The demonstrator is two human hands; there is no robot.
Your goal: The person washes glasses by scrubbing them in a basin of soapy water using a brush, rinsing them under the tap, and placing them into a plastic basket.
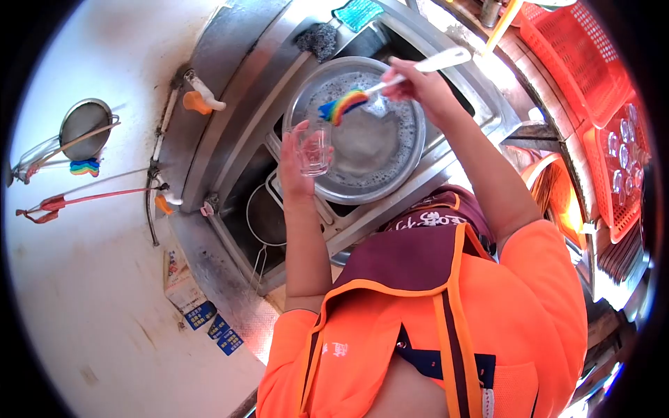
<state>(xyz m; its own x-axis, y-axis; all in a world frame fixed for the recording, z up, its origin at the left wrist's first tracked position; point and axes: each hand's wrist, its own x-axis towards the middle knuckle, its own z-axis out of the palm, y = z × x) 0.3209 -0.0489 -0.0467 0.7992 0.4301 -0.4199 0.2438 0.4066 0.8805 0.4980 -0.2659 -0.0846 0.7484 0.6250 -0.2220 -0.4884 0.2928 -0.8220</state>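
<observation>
Over the left rim of a wide metal basin [416,150], my left hand [296,167] is closed round a clear drinking glass [316,152]. My right hand [412,85] grips the white handle of a cup brush [346,104] with rainbow-coloured bristles. The bristles hang above the basin, a little apart from the glass, toward its upper right. Cloudy, sudsy water fills the basin, which rests across the sink [446,143].
A steel-wool scourer [318,40] and a green cloth [357,12] lie at the sink's back edge. A round strainer [268,216] sits in the near basin. Taps [203,94] project from the left wall. Red baskets [575,59], one with several glasses [620,157], stand on the right.
</observation>
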